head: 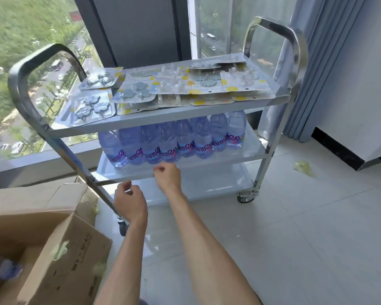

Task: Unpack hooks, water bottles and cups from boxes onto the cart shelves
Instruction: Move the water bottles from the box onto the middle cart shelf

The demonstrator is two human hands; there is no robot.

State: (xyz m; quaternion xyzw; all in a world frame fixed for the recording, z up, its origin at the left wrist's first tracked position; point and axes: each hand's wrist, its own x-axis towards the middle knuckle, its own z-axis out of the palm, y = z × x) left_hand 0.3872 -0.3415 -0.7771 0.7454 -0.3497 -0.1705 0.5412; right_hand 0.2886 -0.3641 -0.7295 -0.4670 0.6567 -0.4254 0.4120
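A steel cart [271, 150] with three shelves stands by the window. Its top shelf carries several hook packs [176, 86] laid flat. Several clear water bottles [169, 139] with purple labels stand in rows on the middle shelf. My right hand [167, 176] hovers at the front edge of the middle shelf, fingers loosely curled, holding nothing. My left hand [130, 203] is lower and to the left, in front of the bottom shelf, also loosely curled and empty. An open cardboard box [59, 249] sits at the lower left with a bottle [5, 269] blurred inside.
A tall window with a dark frame post [132, 29] is behind the cart. A grey curtain [330, 73] hangs at the right beside a white wall with a black skirting. A crumpled bit of plastic [304, 168] lies on the tiled floor.
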